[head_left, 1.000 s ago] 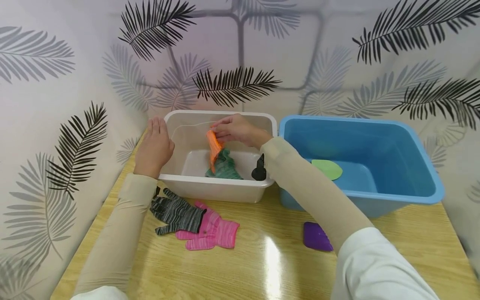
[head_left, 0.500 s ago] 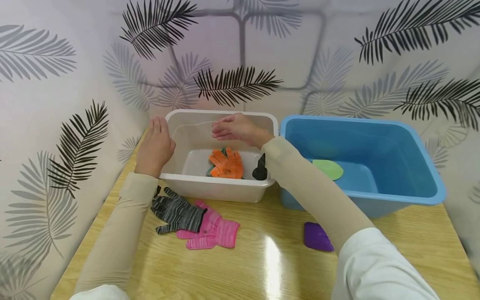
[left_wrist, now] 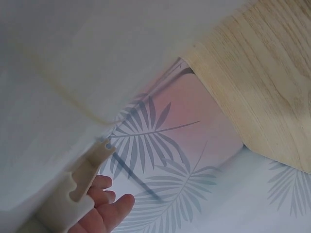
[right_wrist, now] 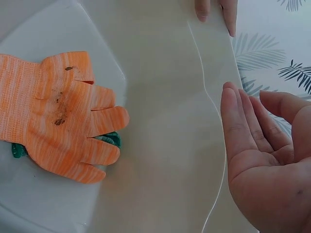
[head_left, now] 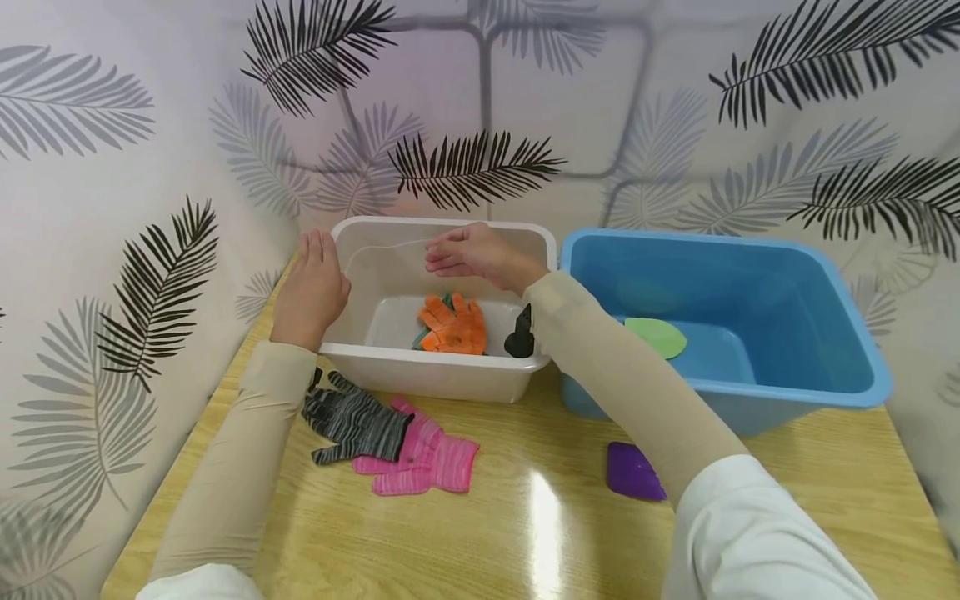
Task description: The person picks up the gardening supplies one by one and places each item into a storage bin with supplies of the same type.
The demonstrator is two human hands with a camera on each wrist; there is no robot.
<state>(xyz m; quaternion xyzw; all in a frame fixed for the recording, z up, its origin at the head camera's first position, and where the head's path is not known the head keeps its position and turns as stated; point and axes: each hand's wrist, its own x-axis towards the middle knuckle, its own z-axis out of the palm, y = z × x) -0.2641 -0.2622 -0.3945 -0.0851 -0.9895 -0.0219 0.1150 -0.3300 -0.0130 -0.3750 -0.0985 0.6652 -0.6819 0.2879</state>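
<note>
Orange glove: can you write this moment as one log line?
orange glove: lying in white tub | right hand: open above | left hand: on tub rim

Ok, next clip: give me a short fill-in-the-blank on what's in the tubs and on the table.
1. The orange glove lies inside the ____ tub.
2. The green oval piece lies in the ____ tub.
3. On the table, the grey striped glove overlaps a ____ glove.

Missing: white; blue; pink

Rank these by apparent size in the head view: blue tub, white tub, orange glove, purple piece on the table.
1. blue tub
2. white tub
3. orange glove and purple piece look alike; the sleeve partly hides the purple piece, so they stay unranked.
</note>
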